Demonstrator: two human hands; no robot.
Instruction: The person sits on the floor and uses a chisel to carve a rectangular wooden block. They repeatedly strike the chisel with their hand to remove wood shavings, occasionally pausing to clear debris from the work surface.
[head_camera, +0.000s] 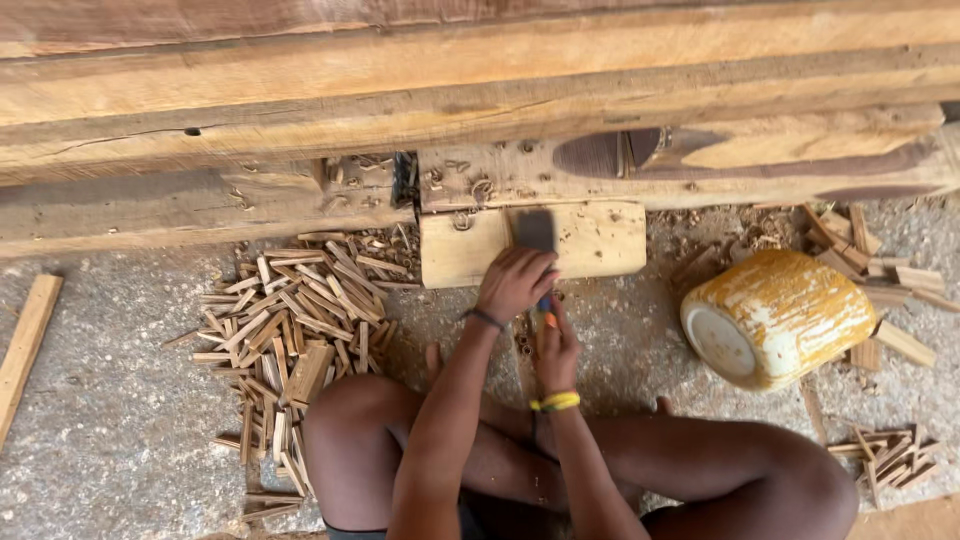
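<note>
**Chisel on a pale block**

The left hand clasps a dark flat blade against the smooth pale wooden block. Just below, the right hand grips the handle. Left of both lies a heap of thin splintery sticks; right, a scuffed yellow bucket on its side.

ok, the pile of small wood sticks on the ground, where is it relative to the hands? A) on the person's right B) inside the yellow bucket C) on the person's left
C: the stick pile lies on the ground left of both hands, while the tipped yellow bucket sits to the right.
</note>
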